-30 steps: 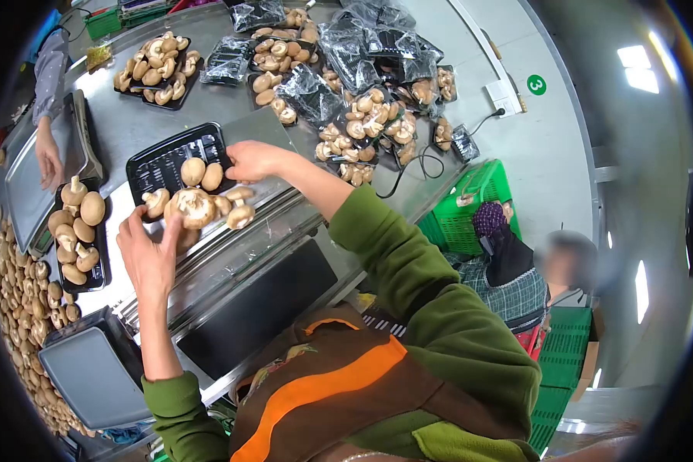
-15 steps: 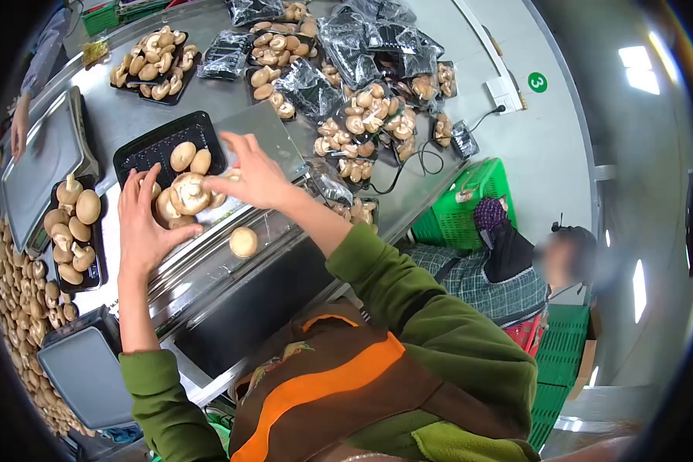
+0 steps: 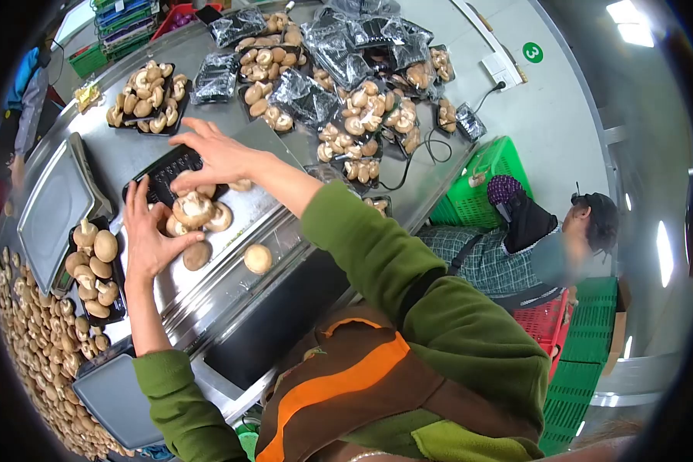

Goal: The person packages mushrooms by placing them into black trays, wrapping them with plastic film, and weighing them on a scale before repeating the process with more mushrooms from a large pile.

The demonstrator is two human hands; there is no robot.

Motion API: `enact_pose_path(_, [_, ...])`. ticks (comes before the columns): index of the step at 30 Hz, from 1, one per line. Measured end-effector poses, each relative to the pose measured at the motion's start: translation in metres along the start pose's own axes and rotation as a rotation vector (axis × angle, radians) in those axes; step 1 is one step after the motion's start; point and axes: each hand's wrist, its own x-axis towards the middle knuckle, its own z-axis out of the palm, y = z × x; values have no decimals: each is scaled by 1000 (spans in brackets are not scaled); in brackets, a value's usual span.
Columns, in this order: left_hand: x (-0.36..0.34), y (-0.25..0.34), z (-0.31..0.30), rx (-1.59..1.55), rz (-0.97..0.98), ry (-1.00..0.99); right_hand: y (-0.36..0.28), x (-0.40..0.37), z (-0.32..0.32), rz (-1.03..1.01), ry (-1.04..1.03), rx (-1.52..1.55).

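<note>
A black tray lies on the steel bench, partly hidden behind my hands. Light brown mushrooms are heaped at its near side, one showing its pale underside and stem. My left hand curves around the left of the heap, fingertips by the tray's edge and thumb stretched out below. Over the tray reaches my right hand, fingers apart, its thumb touching the mushrooms at the back. A darker mushroom lies just below my left thumb. Another round mushroom sits on the bench's metal edge.
A filled mushroom tray stands left beside a grey scale. Loose mushrooms cover the far left. Wrapped packs pile up at the back right. A co-worker sits right, near a green crate.
My right hand has moved left over the tray, covering the mushrooms there. The darker mushroom below my left thumb now shows. The whole view has shifted slightly.
</note>
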Motion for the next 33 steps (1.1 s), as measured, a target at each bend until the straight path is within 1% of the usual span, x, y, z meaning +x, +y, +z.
enact_pose_path(1, [3,-4,2,-75,-19,-46,8,10,9,5,19,-22])
enact_pose_path(3, [2,-5,3,-144,-74,-66,15,29,17,10,-159,-38])
enact_pose_path(4, [0,-3,3,-102,-29,27,14,29,19,11,-158,-34])
enact_pose_path(5, [-4,-3,1,-104,-32,23,15,25,21,-4,-158,-38])
enact_pose_path(7, [-13,4,-5,-395,-287,87,12,16,26,-14,-177,-38])
enact_pose_path(8, [-19,6,0,-351,-252,224,9,11,29,-12,-193,-15])
enact_pose_path(9, [-24,4,6,-355,-261,225,9,8,32,-13,-209,5])
enact_pose_path(10, [-28,1,13,-383,-269,276,6,4,34,-44,-176,-16])
enact_pose_path(11, [-32,0,19,-408,-277,325,8,5,36,-46,-186,-13])
enact_pose_path(13, [-32,0,25,-423,-297,355,11,8,39,-81,-183,127])
enact_pose_path(15, [-29,-2,31,-455,-444,506,10,7,34,-65,-205,143])
enact_pose_path(16, [-29,-1,32,-338,-414,597,6,3,29,-41,-79,246])
enact_pose_path(17, [-31,-3,35,-318,-356,722,3,-4,25,-14,47,348])
enact_pose_path(18, [-36,1,33,-311,-345,799,-2,-16,15,44,106,235])
enact_pose_path(19, [-45,7,29,-305,-335,878,-7,-32,8,43,104,230])
enact_pose_path(20, [-58,12,25,-233,-352,828,-13,-52,5,201,168,117])
enact_pose_path(21, [-75,13,30,-293,-439,686,-18,-67,8,361,231,5])
enact_pose_path(22, [-79,26,30,-336,-433,588,-22,-78,16,365,226,4])
enact_pose_path(23, [-82,44,30,-377,-427,490,-27,-89,25,299,246,-79])
enact_pose_path(24, [-79,59,29,-271,-353,454,-34,-98,34,232,268,-157])
enact_pose_path(25, [-76,67,30,-155,-265,432,-43,-100,40,228,269,-156])
enact_pose_path(27, [-77,72,40,-144,-308,399,-60,-96,48,300,266,-220])
enact_pose_path(29, [-79,73,42,-170,-313,407,-67,-99,52,282,275,-185])
enact_pose_path(31, [-81,73,42,-281,-351,434,-66,-104,55,239,251,-237])
enact_pose_path(32, [-85,72,39,-339,-393,432,-62,-106,58,211,296,-196])
enact_pose_path(33, [-86,71,36,-340,-390,438,-59,-107,57,207,298,-200])
